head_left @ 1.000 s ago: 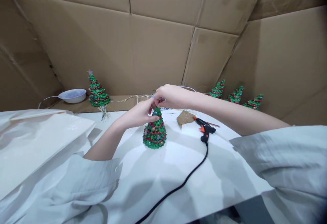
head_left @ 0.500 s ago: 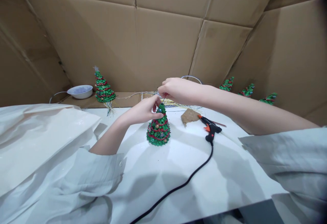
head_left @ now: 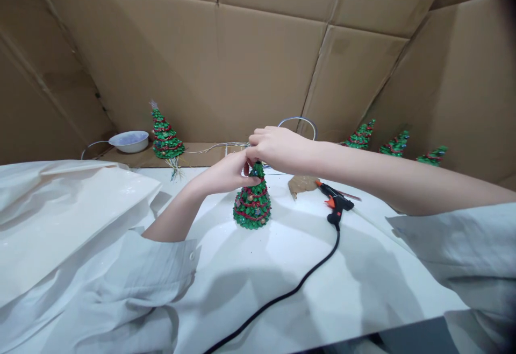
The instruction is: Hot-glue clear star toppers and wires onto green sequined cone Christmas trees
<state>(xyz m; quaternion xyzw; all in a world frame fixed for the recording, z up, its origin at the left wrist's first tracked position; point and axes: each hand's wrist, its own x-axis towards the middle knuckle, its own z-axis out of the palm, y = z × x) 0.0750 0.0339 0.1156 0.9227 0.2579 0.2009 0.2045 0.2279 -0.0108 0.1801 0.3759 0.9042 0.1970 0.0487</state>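
Observation:
A small green Christmas tree (head_left: 252, 209), wound with red garland and dotted with ornaments, stands upright on the white table in front of me. My left hand (head_left: 231, 174) holds it near the top, thumb across the front and fingers behind. Right at the tip, my right hand (head_left: 272, 147) is closed with the back of the hand towards me. Its fingertips are hidden, so whatever they pinch cannot be made out. To the right lies a black and orange glue gun (head_left: 336, 200), its nozzle resting by a scrap of brown cardboard (head_left: 303, 185).
A finished-looking tree with a silver star (head_left: 166, 139) stands back left beside a white bowl (head_left: 129, 141). Several more trees (head_left: 395, 144) line the back right. Loose wires (head_left: 231, 145) lie behind my hands. A black cord (head_left: 298, 287) crosses the table; white sheeting (head_left: 72, 209) covers the left.
My right hand has come down onto the tree's tip; the thin red strand and dark wire seen below its fingers are now hidden. My left hand keeps its hold. The view has shifted slightly.

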